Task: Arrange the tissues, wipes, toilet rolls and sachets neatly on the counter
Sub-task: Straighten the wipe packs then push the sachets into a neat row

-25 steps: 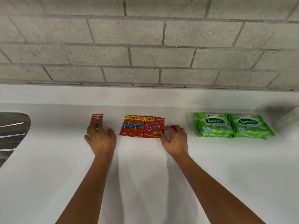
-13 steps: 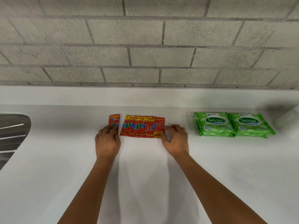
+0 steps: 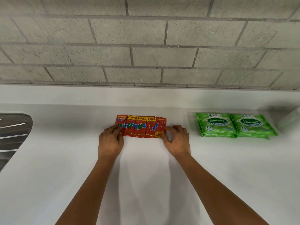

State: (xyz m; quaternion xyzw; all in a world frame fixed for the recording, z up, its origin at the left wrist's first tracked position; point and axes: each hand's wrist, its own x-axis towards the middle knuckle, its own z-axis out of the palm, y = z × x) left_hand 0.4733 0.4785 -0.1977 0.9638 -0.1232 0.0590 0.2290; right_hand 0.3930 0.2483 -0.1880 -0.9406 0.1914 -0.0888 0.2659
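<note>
My left hand rests on the white desk with its fingers bent and pressing on the left-most red sachet. That sachet touches the row of red sachets, which lie flat side by side, overlapping a little. My right hand is at the other end of the row, fingers curled and touching the last sachet's corner. Two green wipes packs lie side by side, touching, well apart to the right. A metal sink shows at the left edge. Behind is a grey brick wall.
</note>
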